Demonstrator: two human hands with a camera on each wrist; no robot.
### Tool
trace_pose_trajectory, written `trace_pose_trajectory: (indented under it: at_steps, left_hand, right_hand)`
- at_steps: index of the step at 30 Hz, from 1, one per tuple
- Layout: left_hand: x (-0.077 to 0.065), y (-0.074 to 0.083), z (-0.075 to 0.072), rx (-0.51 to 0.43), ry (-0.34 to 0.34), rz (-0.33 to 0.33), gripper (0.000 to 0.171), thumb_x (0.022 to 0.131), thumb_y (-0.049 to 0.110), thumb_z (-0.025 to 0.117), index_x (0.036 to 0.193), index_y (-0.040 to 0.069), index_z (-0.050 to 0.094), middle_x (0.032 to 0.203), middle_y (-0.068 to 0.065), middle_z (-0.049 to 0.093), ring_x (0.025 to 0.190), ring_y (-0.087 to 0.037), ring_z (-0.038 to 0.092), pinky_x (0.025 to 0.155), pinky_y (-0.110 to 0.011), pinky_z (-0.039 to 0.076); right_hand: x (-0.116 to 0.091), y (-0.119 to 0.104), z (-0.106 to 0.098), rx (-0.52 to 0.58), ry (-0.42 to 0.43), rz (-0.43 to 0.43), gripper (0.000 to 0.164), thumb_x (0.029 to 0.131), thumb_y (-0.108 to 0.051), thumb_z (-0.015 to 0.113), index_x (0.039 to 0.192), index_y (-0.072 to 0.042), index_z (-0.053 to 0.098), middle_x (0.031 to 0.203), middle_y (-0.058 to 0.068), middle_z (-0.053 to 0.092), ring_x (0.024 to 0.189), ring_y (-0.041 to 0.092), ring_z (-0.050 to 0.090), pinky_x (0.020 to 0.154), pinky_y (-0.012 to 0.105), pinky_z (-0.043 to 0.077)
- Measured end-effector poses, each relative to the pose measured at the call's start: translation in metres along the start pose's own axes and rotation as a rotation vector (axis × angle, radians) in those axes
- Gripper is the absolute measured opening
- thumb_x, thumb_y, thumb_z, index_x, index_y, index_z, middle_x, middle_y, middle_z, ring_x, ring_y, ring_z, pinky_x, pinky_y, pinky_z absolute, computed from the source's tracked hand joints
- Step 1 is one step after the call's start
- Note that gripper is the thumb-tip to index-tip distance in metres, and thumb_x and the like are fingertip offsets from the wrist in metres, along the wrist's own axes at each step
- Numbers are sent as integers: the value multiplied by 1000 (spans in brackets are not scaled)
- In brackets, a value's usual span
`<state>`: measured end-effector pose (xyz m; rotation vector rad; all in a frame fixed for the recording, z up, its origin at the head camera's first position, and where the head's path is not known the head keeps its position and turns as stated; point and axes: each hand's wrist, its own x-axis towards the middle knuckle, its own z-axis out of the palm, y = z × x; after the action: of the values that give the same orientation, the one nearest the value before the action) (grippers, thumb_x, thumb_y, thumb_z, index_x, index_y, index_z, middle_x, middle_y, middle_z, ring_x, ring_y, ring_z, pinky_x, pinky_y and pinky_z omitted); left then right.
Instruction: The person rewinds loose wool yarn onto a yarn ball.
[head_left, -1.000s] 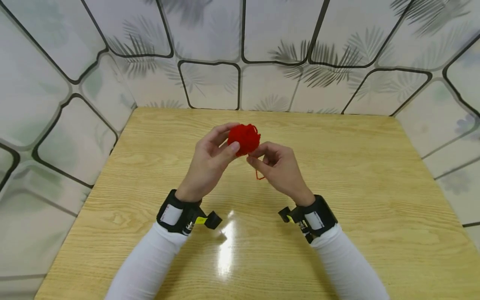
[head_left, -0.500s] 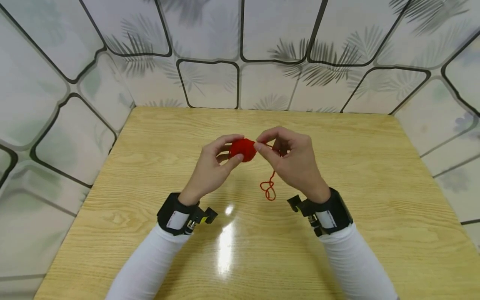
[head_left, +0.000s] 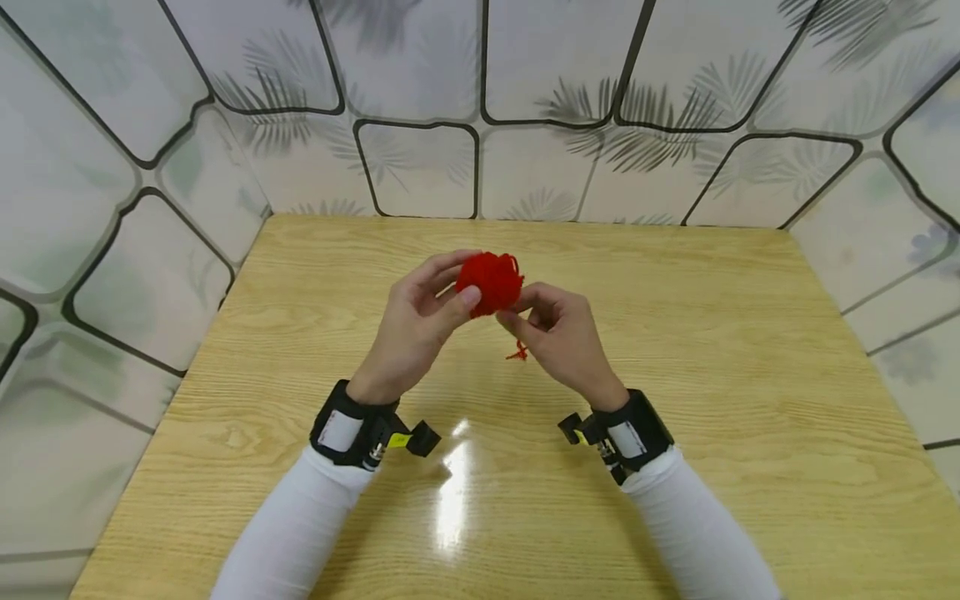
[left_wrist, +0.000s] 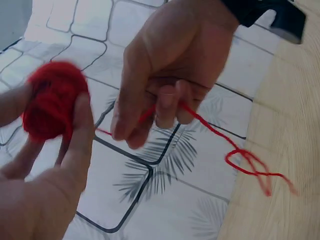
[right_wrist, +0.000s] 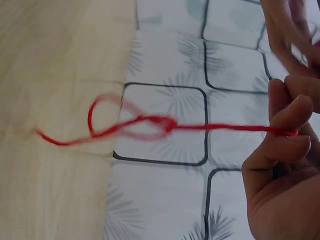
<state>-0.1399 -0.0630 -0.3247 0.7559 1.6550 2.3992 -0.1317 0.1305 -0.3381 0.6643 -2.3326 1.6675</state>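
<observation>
A small ball of red yarn [head_left: 491, 283] is gripped between the thumb and fingers of my left hand [head_left: 412, 325], above the table's far half. Close at its right side, my right hand [head_left: 558, 337] pinches the yarn strand between thumb and forefinger. In the left wrist view a short taut stretch runs from the ball [left_wrist: 55, 100] to the right hand [left_wrist: 165, 65]. The loose yarn tail [right_wrist: 130, 125] passes through the right hand's curled fingers and hangs in a looped tangle, seen in the right wrist view.
The wooden table [head_left: 712, 375] spreads under both arms, with a bright light reflection near its middle. A patterned backdrop [head_left: 420, 167] with leaf prints and dark outlines stands behind it and at both sides. Each wrist wears a black strap [head_left: 352, 425] with a small camera.
Half a second ago the right hand was drawn out to the right with the strand; now it is back beside the ball. The left hand has raised and turned the ball.
</observation>
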Motion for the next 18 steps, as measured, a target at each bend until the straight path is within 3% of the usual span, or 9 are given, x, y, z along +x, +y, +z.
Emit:
trace_pose_trajectory:
  at_steps: [4,8,10,13,16,18]
  left_hand:
    - [5,0,6,169,164,75,41,88,1,62,127,-2,50,121,-19,53,106,-31,56,88,-35,51]
    - [6,4,12,379,216,105,39,86,-6,62,123,-8,52,117,-20,55,101,-31,57,84,-39,52]
    - [4,5,13,455,185,86,38,85,-7,62,122,-9,52,118,-21,55,103,-32,57,85,-43,51]
    - [2,3,11,512,77,10,38,87,-4,62,123,-6,53,121,-18,55,105,-31,57,86,-44,50]
    - [0,-2,4,454,-67,-72,38,88,1,62,126,0,54,121,-12,56,106,-27,57,86,-41,51]
    - [-1,-5,-1,361,-151,-100,39,89,4,62,127,3,54,121,-11,57,106,-27,58,85,-40,51]
  right_hand:
    - [-13,4,9,-67,-43,-40,6,85,-14,70,91,-13,68,72,-5,61,47,12,40,41,24,33]
    - [-13,-10,5,-104,-34,-131,6,85,-14,70,91,-14,68,70,-8,59,45,9,38,41,24,31]
    - [-8,-17,-1,-116,-12,-178,7,84,-13,70,91,-12,69,72,-7,61,46,8,38,41,23,32]
    - [3,-23,-13,-132,33,-222,9,83,-9,71,92,-9,68,76,-5,62,47,8,38,41,23,33]
    - [15,-24,-25,-126,93,-221,10,83,-4,70,92,-5,68,79,0,64,48,10,37,42,23,31]
    - [21,-25,-30,-93,114,-196,10,83,0,69,93,-1,68,80,4,64,48,13,38,42,23,32]
